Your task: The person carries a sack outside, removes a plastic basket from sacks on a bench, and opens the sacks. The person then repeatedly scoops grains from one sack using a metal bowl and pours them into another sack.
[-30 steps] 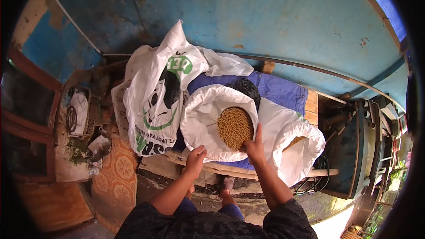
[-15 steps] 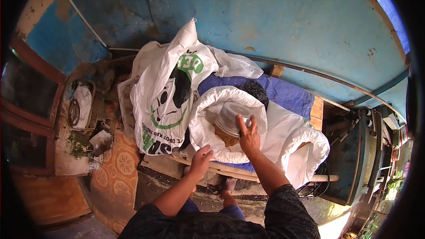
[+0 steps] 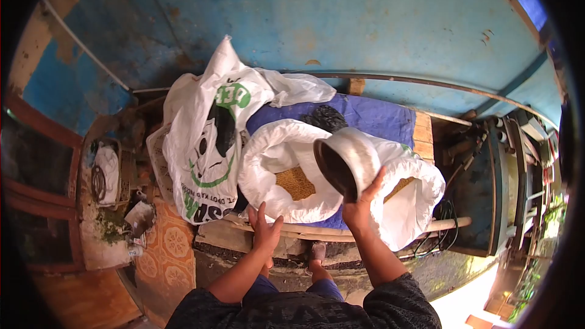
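Observation:
My right hand [image 3: 361,208] grips the rim of a metal pot [image 3: 364,153], which is tilted on its side with its dark mouth facing left. The pot hangs between two white sacks. Left of it, the middle sack [image 3: 259,173] has a rolled-down rim and golden grain [image 3: 296,184] at the bottom. Under and right of the pot, the right sack [image 3: 420,207] also stands open, with a little grain [image 3: 399,189] showing inside. My left hand [image 3: 265,231] is at the near edge of the middle sack, fingers spread and holding nothing; whether they touch the sack is unclear.
A printed white sack [image 3: 213,140] leans at the left. Beneath the sacks lies a blue sheet [image 3: 384,116] on a wooden bench, with a black plastic bag [image 3: 328,118] behind. A blue wall [image 3: 365,24] rises at the back. Plastic baskets [image 3: 125,173] stand at the left.
My right hand has lifted the pot out of the middle sack and carried it right, turning its mouth sideways. The left hand's fingers have spread at the sack's near edge. The view has shifted slightly.

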Action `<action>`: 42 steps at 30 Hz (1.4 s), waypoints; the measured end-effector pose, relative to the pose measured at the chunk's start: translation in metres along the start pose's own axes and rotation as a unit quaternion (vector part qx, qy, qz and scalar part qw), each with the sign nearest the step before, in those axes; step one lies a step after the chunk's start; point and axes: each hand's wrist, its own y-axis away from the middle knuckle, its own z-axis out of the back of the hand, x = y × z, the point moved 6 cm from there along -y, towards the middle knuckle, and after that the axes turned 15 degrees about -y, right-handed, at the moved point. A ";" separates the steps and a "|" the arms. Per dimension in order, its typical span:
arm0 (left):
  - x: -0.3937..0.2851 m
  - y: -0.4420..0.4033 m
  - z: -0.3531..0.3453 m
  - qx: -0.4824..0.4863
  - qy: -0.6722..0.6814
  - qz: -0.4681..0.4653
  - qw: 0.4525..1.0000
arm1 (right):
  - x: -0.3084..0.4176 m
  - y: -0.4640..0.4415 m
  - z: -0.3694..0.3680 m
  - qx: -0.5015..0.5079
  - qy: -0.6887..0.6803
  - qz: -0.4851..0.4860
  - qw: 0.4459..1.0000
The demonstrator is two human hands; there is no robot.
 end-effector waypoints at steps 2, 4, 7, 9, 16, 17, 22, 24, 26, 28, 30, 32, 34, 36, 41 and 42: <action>-0.029 0.013 0.004 -0.010 -0.015 -0.062 0.998 | 0.001 0.011 0.038 -0.056 -0.097 -0.058 0.992; -0.061 0.029 -0.001 -0.040 -0.051 -0.175 0.982 | 0.001 0.030 0.084 -0.106 -0.123 -0.061 0.985; -0.110 0.048 -0.038 0.083 0.065 -0.302 0.947 | 0.011 0.051 0.146 -0.242 -0.147 -0.067 0.957; -0.141 0.062 -0.070 0.204 0.077 -0.291 0.932 | -0.009 0.070 0.189 -0.306 0.053 -0.086 0.947; -0.198 0.046 -0.195 0.277 0.181 -0.076 0.941 | -0.080 0.085 0.223 -0.110 0.207 -0.334 0.913; -0.200 0.044 -0.198 0.280 0.194 0.005 0.940 | -0.094 0.084 0.219 -0.081 0.214 -0.318 0.920; -0.197 0.026 -0.200 0.230 0.242 -0.010 0.943 | -0.108 0.063 0.206 -0.062 0.217 -0.328 0.917; -0.219 0.005 -0.175 0.252 0.290 -0.029 0.923 | -0.112 0.053 0.215 -0.099 0.209 -0.306 0.923; -0.264 0.004 -0.133 0.281 0.382 -0.102 0.875 | -0.102 0.036 0.224 -0.134 0.202 -0.267 0.933; -0.273 0.006 -0.130 0.275 0.326 -0.126 0.896 | -0.092 0.016 0.229 -0.110 0.221 -0.277 0.929; -0.265 0.008 -0.139 0.288 0.263 -0.141 0.910 | -0.101 0.007 0.221 -0.044 0.244 -0.306 0.919; -0.252 0.012 -0.148 0.285 0.243 -0.117 0.920 | -0.115 0.004 0.206 0.046 0.274 -0.332 0.902; -0.243 0.018 -0.151 0.289 0.259 -0.108 0.915 | -0.147 0.002 0.199 0.023 0.250 -0.330 0.910; -0.242 0.020 -0.151 0.296 0.278 -0.097 0.908 | -0.176 -0.002 0.198 -0.027 0.204 -0.317 0.926; -0.247 0.019 -0.151 0.308 0.308 -0.107 0.894 | -0.185 -0.028 0.209 -0.096 0.248 -0.306 0.914; -0.246 0.019 -0.152 0.312 0.313 -0.103 0.891 | -0.197 -0.030 0.212 -0.098 0.297 -0.267 0.912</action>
